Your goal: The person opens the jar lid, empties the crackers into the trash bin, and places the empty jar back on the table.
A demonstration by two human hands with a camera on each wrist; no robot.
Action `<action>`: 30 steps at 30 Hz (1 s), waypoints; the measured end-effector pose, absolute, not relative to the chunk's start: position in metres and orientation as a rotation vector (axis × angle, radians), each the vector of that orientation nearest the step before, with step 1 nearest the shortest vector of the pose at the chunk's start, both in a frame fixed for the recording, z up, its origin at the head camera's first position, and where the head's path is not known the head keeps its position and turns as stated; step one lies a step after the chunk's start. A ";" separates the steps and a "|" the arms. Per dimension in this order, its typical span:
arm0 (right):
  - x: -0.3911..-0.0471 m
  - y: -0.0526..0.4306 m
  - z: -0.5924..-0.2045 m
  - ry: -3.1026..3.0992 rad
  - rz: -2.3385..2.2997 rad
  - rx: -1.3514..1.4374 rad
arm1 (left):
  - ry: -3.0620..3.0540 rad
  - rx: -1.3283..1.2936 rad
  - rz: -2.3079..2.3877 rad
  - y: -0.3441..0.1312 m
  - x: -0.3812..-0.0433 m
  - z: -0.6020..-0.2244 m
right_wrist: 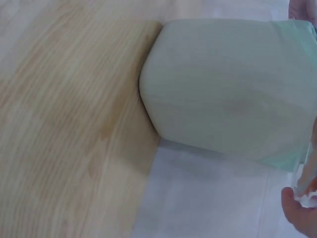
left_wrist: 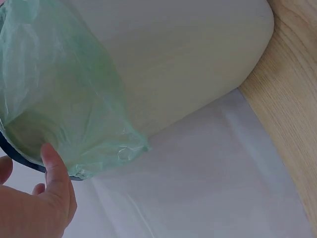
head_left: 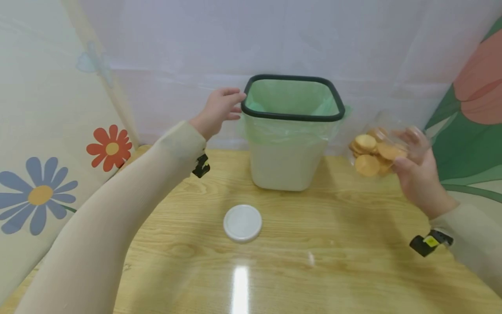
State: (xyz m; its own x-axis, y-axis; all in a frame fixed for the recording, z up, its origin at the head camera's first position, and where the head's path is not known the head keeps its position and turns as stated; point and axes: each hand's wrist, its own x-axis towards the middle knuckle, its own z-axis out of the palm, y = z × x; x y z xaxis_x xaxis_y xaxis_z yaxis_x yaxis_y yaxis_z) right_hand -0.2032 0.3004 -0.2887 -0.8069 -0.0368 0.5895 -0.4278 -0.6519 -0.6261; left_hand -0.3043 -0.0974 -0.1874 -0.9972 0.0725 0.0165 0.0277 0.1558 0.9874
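A pale trash bin (head_left: 286,161) with a black rim (head_left: 294,116) and a green bag liner (head_left: 306,93) stands on the wood-patterned table. At the rim's left side is my left hand (head_left: 219,109), its fingertips right at the edge and its fingers loosely extended. My right hand (head_left: 423,179) grips a clear plastic jar (head_left: 386,120) to the right of the bin, above the table. Round yellow-orange biscuits (head_left: 366,165) fill part of the jar, which is tilted toward the bin. Only part of the jar and hand shows in the right wrist view.
A round white lid (head_left: 242,223) lies on the table (head_left: 313,270) in front of the bin. Behind the bin hangs a pale cloth (head_left: 282,35). Flower-patterned panels (head_left: 39,109) border the table on the left and right.
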 end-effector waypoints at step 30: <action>-0.231 0.300 -0.251 -1.113 2.516 0.618 | 2.102 -0.181 2.201 -0.086 -0.324 -0.181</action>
State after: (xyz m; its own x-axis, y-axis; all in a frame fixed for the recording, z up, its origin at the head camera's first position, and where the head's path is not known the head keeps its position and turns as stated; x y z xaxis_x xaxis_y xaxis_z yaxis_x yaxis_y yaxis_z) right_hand -0.2309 0.2996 -0.2513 -0.8549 0.1136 0.5062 -0.4511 -0.6447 -0.6171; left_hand -0.3240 -0.0860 -0.1815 -0.9887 -0.0151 -0.1490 -0.1482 -0.0473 0.9878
